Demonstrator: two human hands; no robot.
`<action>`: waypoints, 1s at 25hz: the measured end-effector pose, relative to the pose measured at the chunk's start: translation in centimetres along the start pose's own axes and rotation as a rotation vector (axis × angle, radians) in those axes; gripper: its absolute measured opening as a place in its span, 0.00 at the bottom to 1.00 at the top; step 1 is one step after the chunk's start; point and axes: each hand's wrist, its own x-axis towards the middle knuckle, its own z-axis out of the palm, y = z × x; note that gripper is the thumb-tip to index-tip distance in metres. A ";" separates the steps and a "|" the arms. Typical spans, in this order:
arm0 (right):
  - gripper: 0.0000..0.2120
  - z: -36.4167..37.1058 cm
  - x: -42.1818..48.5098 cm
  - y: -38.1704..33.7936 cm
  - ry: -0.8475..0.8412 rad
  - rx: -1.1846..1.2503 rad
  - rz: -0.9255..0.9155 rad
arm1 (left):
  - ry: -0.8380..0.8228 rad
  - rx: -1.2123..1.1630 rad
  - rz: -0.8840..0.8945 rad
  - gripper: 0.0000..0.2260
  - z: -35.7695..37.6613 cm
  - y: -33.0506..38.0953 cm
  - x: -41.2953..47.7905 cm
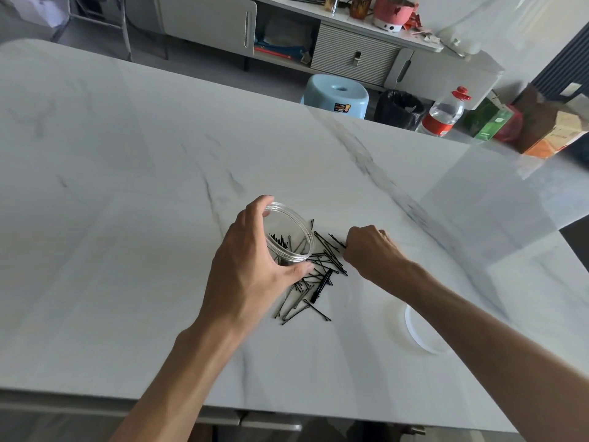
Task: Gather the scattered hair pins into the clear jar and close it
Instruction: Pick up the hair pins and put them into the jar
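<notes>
Black hair pins [314, 275] beside clear jar [288, 237]

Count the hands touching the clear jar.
1. The left hand wraps around the clear jar, which tilts toward the hair pins. The right hand is apart from it, pinching pins at the pile's far right edge.

Open clear jar [289, 237] beside scattered black hair pins [314, 282]
Jar tilted, some pins inside; white lid [420, 333] lies apart.
</notes>
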 end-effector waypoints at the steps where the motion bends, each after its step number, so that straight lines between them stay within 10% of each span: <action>1: 0.07 -0.5 -0.2 0.0 0.020 0.100 0.004 | 0.001 -0.003 -0.004 0.41 -0.1 0.0 0.0; 5: 0.05 -5.6 -2.3 -1.8 0.253 0.516 -0.276 | 0.007 -0.013 -0.019 0.40 -0.3 -0.2 0.0; 10: 0.03 -8.7 -3.4 -5.2 0.144 0.446 -0.646 | -0.003 -0.042 -0.030 0.40 0.1 0.1 0.0; 15: 0.07 -5.3 0.6 -2.3 0.188 0.447 -0.254 | 0.020 -0.056 -0.046 0.40 -0.4 -0.3 0.2; 25: 0.04 -0.3 3.6 -0.8 0.101 0.027 -0.365 | 0.025 -0.042 -0.037 0.40 -0.6 -0.5 0.5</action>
